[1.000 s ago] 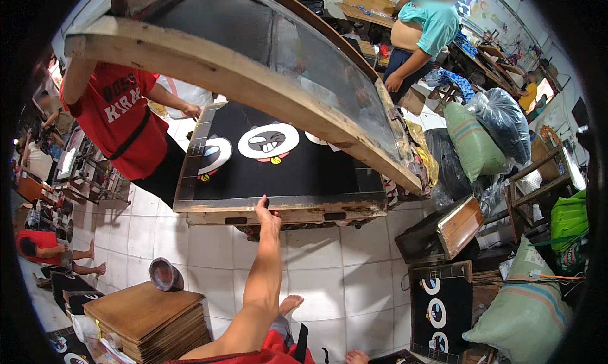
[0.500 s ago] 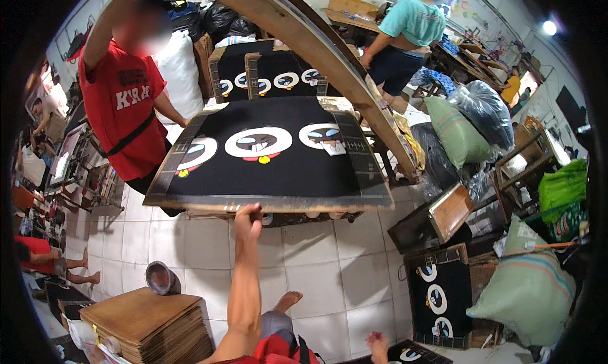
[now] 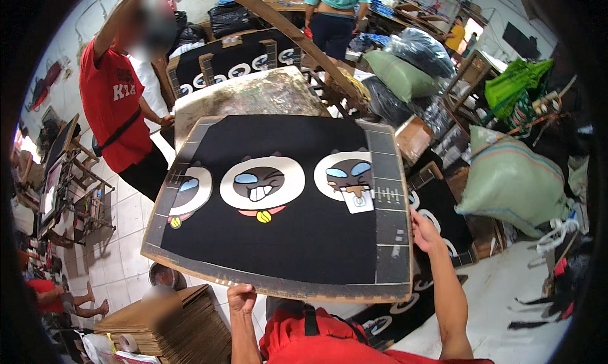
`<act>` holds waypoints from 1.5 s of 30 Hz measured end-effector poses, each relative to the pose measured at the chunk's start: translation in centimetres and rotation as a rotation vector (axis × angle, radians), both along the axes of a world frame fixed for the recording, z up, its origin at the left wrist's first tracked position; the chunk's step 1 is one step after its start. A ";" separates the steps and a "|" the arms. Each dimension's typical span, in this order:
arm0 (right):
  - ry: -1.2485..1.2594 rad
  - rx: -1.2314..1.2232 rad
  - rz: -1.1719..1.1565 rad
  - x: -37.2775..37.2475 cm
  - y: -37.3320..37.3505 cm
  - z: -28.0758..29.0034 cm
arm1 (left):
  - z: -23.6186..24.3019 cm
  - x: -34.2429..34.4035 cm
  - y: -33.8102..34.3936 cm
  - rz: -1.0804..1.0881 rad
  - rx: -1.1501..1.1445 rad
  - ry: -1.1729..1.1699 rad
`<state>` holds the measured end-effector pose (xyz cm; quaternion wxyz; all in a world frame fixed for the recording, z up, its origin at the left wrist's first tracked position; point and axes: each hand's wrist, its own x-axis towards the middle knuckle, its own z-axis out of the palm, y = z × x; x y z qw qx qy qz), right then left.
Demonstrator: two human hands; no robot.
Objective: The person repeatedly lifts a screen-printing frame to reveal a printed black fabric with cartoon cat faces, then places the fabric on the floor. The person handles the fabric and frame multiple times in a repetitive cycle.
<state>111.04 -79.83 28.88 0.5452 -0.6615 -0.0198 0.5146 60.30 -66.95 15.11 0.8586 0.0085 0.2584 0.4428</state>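
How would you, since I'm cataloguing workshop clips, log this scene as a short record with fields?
Left hand: grips the near edge of the board
Right hand: grips its right edge
On board: black cloth with three cartoon faces
Beyond board: stained tabletop
Left: co-worker in red shirt, one arm raised
Lower left: stack of brown sheets
Right: pale green sack

The left hand (image 3: 241, 299) is curled in a grip, its fingers (image 3: 239, 290) bent and partly hidden. Behind them, toward the body, the bare left forearm (image 3: 246, 337) runs almost straight. The right hand (image 3: 427, 232), also gripping, is farther forward and well to the right of the left fingers. The bare right forearm (image 3: 450, 307) slants back and slightly outward from the right fingers (image 3: 415, 218).
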 end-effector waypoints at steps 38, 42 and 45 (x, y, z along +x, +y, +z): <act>-2.441 -1.147 -0.474 -17.1 -17.8 28.6 | 1.3 27.4 3.9 -0.906 -0.187 -0.084; -2.329 -0.984 -0.153 -13.5 -8.9 35.7 | 2.6 30.4 6.8 -0.972 -0.113 -0.068; -2.004 -0.908 -0.138 -10.1 -5.3 39.1 | 3.3 32.9 8.2 -1.037 -0.086 -0.092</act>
